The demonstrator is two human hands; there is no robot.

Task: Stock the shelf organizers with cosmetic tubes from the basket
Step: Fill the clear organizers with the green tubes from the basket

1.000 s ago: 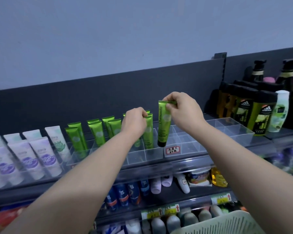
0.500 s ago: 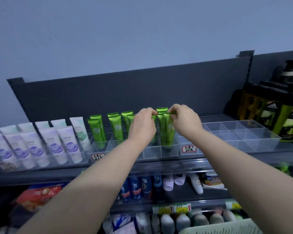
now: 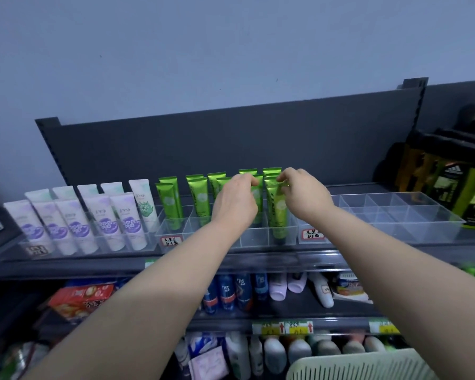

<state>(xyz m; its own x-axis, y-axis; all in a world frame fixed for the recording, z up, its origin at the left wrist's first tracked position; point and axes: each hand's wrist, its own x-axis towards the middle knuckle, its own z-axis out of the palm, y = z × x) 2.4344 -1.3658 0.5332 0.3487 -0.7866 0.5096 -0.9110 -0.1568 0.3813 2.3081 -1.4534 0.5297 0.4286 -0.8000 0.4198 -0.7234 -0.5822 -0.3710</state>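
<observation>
The right grip (image 3: 305,197) pinches the crimped top of a green cosmetic tube (image 3: 277,212) standing in the front right compartment of the middle clear organizer (image 3: 283,235). The left grip (image 3: 235,200) pinches the top of the neighbouring green tube (image 3: 257,200) just beside it. Both tubes stand cap down, crimp up, long axis near vertical, leaning slightly back. The job looks past halfway: white and purple tubes (image 3: 104,220) fill the left organizer and green ones crowd the middle, yet the right organizer (image 3: 412,223) holds nothing. The basket (image 3: 354,364) shows only its rim, contents hidden
</observation>
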